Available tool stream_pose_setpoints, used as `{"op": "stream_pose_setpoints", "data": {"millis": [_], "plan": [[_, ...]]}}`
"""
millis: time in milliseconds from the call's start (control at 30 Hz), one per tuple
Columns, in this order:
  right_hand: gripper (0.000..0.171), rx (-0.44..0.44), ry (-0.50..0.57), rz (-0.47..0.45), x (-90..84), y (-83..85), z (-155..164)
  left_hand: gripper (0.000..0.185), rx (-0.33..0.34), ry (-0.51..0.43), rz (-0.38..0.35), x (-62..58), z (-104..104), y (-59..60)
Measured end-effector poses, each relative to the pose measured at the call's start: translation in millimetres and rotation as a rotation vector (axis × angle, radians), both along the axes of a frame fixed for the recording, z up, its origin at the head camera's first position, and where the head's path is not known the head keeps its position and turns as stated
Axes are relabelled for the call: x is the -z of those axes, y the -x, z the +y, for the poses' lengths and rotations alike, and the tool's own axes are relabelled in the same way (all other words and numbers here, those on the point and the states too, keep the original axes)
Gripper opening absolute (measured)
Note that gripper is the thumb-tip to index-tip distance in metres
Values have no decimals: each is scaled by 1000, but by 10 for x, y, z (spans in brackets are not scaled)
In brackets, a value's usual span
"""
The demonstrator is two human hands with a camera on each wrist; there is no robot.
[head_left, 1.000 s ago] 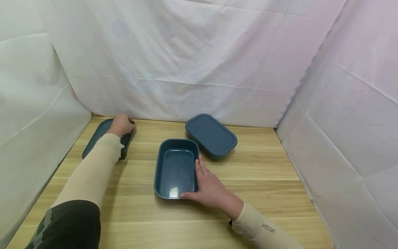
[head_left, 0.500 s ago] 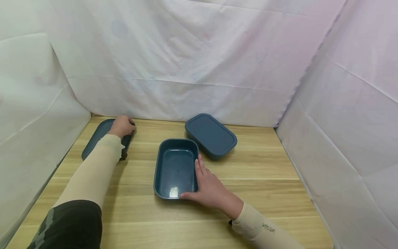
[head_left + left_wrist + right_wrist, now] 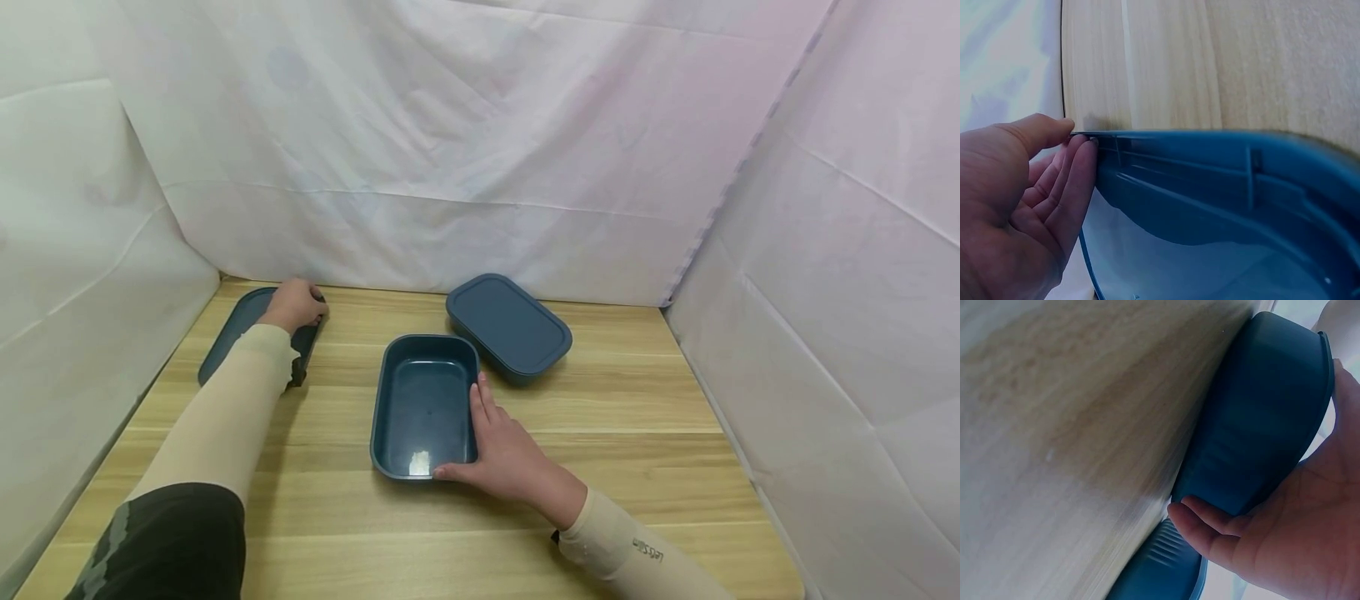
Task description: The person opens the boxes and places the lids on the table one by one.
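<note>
My left hand [image 3: 294, 305] pinches the edge of a dark blue rectangular lid [image 3: 238, 329] at the far left of the table. In the left wrist view, thumb and fingertips meet at the rim of the lid [image 3: 1179, 262], whose ridged side faces the camera. A dark blue lidless food container [image 3: 427, 417] stands upright mid-table with nothing inside. My right hand [image 3: 513, 454] rests against its near right corner, fingers straight along the side wall and thumb at the near rim. The right wrist view shows these fingers touching the outer wall of the container [image 3: 1260, 419].
A second food container with its lid on [image 3: 510, 325] stands just behind and right of the lidless one, close to its corner. White curtains [image 3: 405, 150] enclose the wooden table [image 3: 360, 542] at the back and both sides.
</note>
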State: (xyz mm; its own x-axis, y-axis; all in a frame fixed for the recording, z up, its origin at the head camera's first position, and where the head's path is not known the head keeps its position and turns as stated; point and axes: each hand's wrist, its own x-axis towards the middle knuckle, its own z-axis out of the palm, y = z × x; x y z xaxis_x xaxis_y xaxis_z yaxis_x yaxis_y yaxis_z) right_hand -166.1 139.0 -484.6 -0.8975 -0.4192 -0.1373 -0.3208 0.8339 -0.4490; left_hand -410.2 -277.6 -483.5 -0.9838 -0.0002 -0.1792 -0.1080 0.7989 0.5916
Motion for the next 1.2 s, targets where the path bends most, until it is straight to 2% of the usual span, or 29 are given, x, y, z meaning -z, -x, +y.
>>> {"op": "stream_pose_setpoints", "data": {"millis": [433, 600, 767, 1000, 1100, 1200], "plan": [[140, -1, 18, -2, -29, -8, 3, 49, 21, -4, 10, -34, -50, 18], [142, -2, 18, 5, -16, 1, 4, 51, 77, -18, 28, -105, 6, -31], [142, -1, 15, -1, -5, 2, 2, 52, 192, -94, 30, -142, 168, -152], [139, 19, 38, 13, -16, -6, 6, 42, 277, -220, 68, -142, 500, -387], [129, 50, 85, 57, -37, 3, 36, 43, 306, -287, 65, -123, 638, -490], [111, 100, 165, 95, -78, 26, 92, 44, 318, -342, 66, -108, 739, -594]]}}
